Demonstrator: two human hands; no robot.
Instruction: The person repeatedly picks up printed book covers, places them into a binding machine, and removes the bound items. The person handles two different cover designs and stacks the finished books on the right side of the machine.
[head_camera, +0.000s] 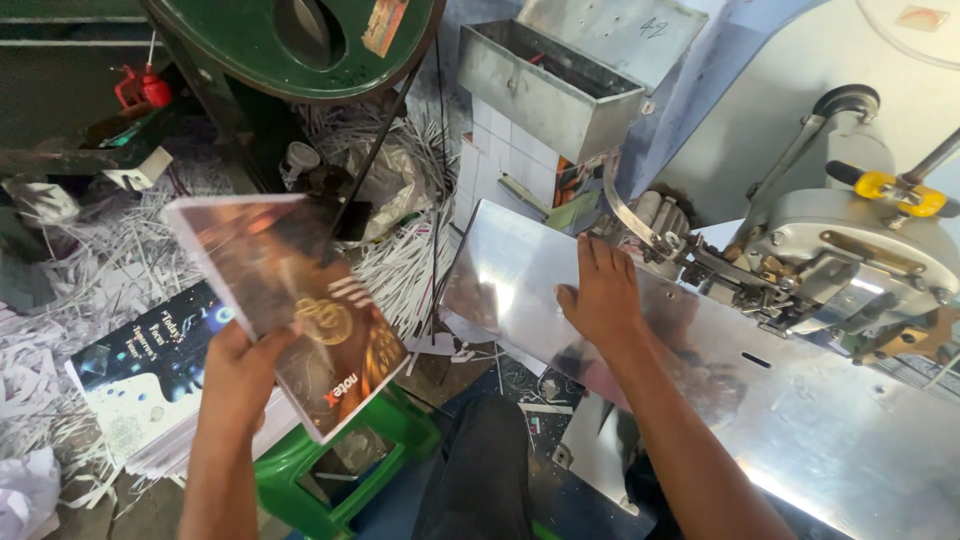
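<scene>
The notebook (285, 300), glossy brown cover, was gripped at its lower edge by the left hand (240, 365), held above a stack of dark-covered notebooks (150, 375) on a green stool (330, 470). The right hand (600, 295) lay flat, fingers spread, on the machine's steel table (800, 420). A grey metal bin (545, 85) stood behind, contents unclear. Shredded paper trimmings (80, 270) crowded the floor.

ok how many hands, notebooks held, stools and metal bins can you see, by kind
hands: 2 (left hand, right hand)
notebook held in the left hand: 1
green stool: 1
metal bin: 1
total: 5
</scene>
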